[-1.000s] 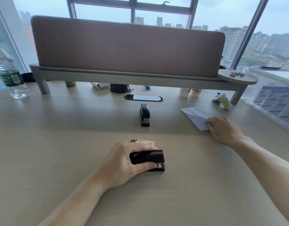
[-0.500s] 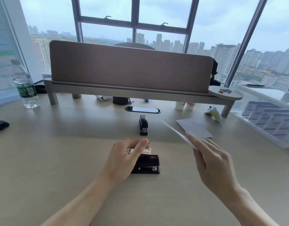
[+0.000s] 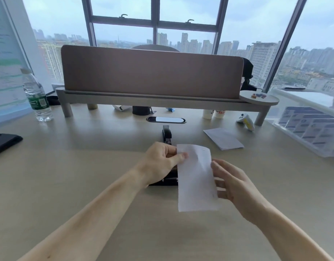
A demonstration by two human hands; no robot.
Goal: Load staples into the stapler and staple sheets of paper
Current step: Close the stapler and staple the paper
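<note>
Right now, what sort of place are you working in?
Most likely a high-rise office workstation: a desk with a fabric privacy divider, floor-to-ceiling windows over a city skyline, and a stapler beside a stack of paper.

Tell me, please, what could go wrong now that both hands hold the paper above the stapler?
1. The paper slip hides the near stapler, so its edge may miss the slot.
2. Left hand pinches only a top corner; the slip could bend or skew.
3. Right hand has a light grip; sheets may slide apart.
</note>
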